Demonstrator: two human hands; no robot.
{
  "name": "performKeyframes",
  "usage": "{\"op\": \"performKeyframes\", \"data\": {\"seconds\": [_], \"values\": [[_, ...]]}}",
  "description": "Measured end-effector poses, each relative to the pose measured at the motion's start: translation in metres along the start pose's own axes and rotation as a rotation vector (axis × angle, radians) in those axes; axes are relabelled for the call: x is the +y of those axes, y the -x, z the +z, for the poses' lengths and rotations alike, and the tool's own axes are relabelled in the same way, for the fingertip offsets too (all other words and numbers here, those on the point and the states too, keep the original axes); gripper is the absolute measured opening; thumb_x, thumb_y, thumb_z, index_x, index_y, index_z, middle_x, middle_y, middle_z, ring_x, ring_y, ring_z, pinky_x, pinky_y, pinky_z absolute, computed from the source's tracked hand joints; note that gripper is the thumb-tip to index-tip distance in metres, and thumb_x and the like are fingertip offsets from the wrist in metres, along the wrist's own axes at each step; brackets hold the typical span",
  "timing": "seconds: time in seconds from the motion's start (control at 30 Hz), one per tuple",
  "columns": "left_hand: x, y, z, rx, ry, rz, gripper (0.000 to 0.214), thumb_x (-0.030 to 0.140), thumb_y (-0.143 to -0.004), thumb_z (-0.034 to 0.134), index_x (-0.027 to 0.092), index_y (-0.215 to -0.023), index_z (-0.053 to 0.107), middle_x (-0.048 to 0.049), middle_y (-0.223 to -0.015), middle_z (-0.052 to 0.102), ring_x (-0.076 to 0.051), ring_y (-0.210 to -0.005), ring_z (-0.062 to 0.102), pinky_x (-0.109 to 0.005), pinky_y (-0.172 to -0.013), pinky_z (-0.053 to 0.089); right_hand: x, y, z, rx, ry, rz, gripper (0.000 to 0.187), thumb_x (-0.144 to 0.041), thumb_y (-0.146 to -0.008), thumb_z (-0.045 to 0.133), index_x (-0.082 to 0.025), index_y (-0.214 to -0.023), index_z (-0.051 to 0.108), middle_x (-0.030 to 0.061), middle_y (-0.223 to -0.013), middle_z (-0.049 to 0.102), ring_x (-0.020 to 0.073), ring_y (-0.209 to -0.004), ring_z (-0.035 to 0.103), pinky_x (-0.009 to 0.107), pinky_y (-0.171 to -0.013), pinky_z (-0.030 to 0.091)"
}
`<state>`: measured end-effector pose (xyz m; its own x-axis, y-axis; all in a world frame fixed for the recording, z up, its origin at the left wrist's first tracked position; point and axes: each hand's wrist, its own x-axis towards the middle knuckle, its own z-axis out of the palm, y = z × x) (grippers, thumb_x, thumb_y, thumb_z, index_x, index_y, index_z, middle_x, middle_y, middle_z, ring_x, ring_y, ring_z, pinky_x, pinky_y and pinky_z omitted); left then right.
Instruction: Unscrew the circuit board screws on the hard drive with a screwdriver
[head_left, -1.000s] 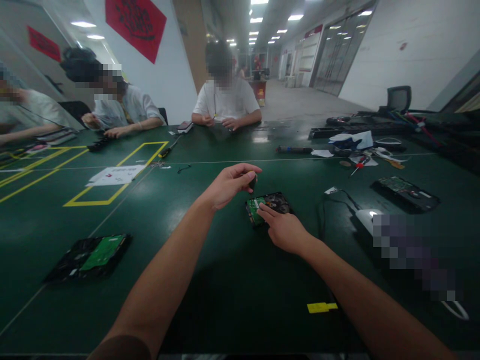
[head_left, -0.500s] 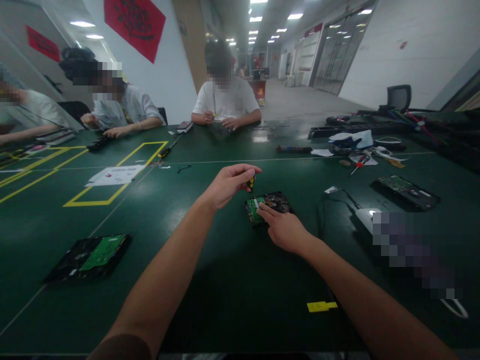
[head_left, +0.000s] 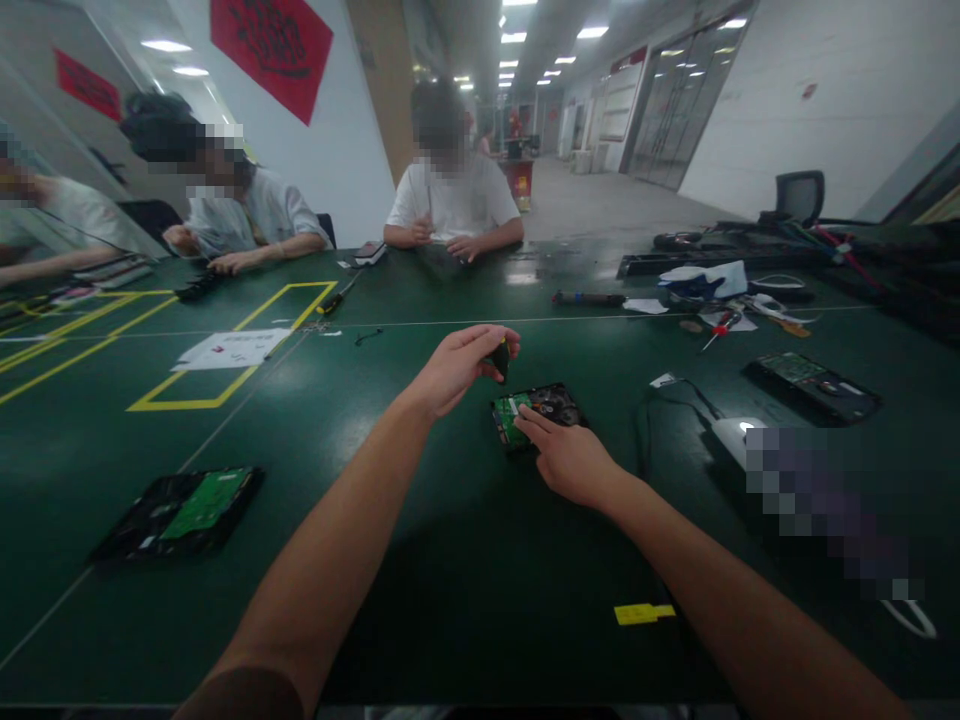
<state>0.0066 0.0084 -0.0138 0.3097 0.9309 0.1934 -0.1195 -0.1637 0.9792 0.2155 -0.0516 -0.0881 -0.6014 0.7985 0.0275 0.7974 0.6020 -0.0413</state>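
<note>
We log: left hand [head_left: 457,368] pinches screwdriver [head_left: 500,357], shaft near upright; hard drive [head_left: 544,405] lies on the table [head_left: 450,600] just at its 5 o'clock. Right hand [head_left: 570,460], fingers flat, unclenched, presses the hard drive's 6 o'clock edge.

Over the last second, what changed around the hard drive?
The left hand rolled the small screwdriver slightly between its fingers, and the handle's yellow mark, seen half a second ago, no longer shows. The right hand stays resting on the hard drive, which has not moved.
</note>
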Motion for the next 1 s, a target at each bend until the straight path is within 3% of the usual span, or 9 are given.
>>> {"op": "performKeyframes", "data": {"seconds": [0.2,0.4,0.73,1.0], "values": [[-0.0016,0.0005,-0.0019,0.004,-0.13,0.048,0.027,0.041,-0.087,0.068,0.019,-0.099,0.075,-0.0061,-0.095,0.066,-0.012,-0.076,0.056,-0.024,-0.061,0.043,-0.0006,0.0006,-0.0026,-0.013,-0.013,0.006,0.064,-0.02,-0.088,0.041,-0.021,-0.152,0.04,0.0061,-0.164,0.027,0.0276,-0.108,0.067,0.04,-0.083,0.054],[-0.0003,0.0019,-0.0024,-0.032,-0.083,0.036,0.025,0.036,-0.088,0.067,0.02,-0.108,0.07,-0.0066,-0.096,0.066,-0.014,-0.081,0.059,-0.024,-0.062,0.046,0.0003,-0.0004,-0.0005,-0.002,0.009,-0.001,0.063,-0.02,-0.088,0.04,-0.02,-0.151,0.041,0.0057,-0.164,0.027,0.0287,-0.103,0.068,0.043,-0.079,0.056],[0.0,0.0014,-0.0017,-0.043,-0.009,0.032,0.02,0.033,-0.089,0.065,0.018,-0.102,0.064,-0.0092,-0.102,0.07,-0.017,-0.09,0.064,-0.024,-0.061,0.046,-0.0006,0.0003,-0.0022,-0.009,0.003,0.014,0.064,-0.02,-0.087,0.042,-0.022,-0.151,0.04,0.0045,-0.165,0.026,0.0282,-0.103,0.068,0.042,-0.08,0.055],[0.0,-0.0004,-0.0041,0.063,-0.066,0.01,0.014,0.026,-0.086,0.063,0.019,-0.094,0.072,-0.0062,-0.096,0.067,-0.014,-0.081,0.06,-0.023,-0.058,0.044,-0.0008,-0.0003,-0.001,-0.017,0.016,0.009,0.064,-0.02,-0.088,0.041,-0.023,-0.152,0.04,0.0049,-0.165,0.025,0.0279,-0.1,0.069,0.042,-0.078,0.055]]}}
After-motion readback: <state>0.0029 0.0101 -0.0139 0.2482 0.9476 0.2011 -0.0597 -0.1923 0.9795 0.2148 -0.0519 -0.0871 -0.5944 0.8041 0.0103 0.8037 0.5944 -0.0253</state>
